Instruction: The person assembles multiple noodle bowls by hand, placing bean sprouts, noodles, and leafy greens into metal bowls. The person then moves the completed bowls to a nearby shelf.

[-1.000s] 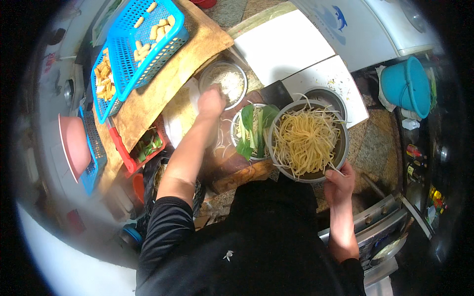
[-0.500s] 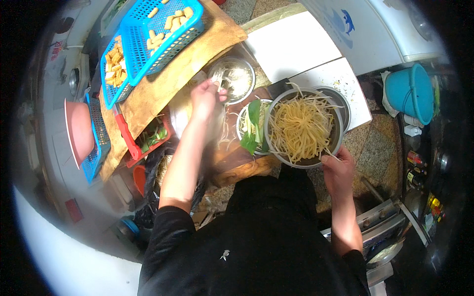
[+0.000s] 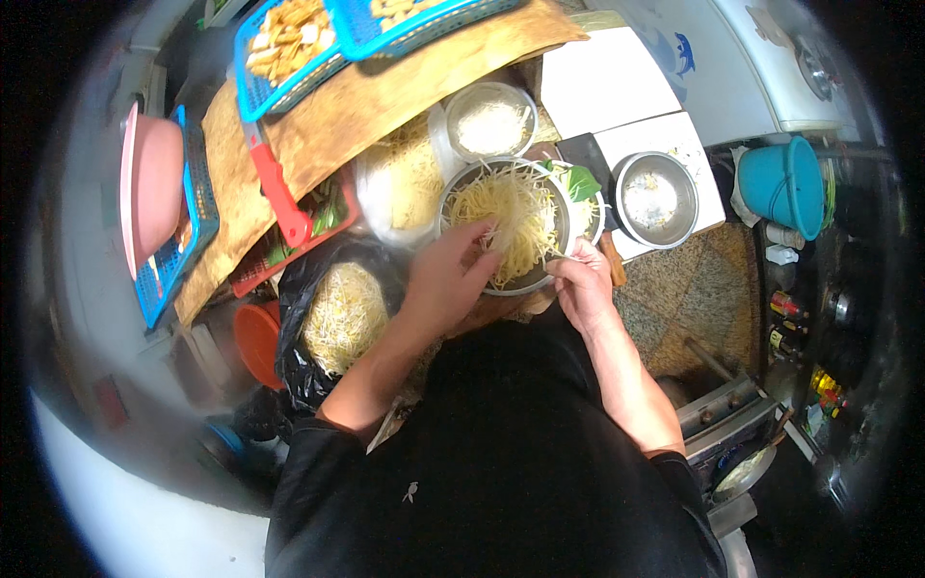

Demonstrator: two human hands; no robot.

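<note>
A metal bowl holds yellow noodles with pale bean sprouts over them. My right hand grips its near right rim between thumb and fingers. Over the left side of this bowl is my left hand, its thumb and fingers apart, with blurred pale strands beside the fingertips. Behind the bowl sits a clear round container of whitish shreds. To its left stands a larger clear container of pale yellow strands. Green leaves show in a bowl partly hidden behind the noodle bowl's right side.
An empty-looking metal bowl stands on a white board at right. A black bag of bean sprouts lies left of my left forearm. Blue baskets of tofu-like pieces rest on a wooden board with a red-handled tool. A teal bucket is at far right.
The noodle bowl has moved left with my right hand, uncovering the other metal bowl. My left hand has come from the container of whitish shreds to over the noodles.
</note>
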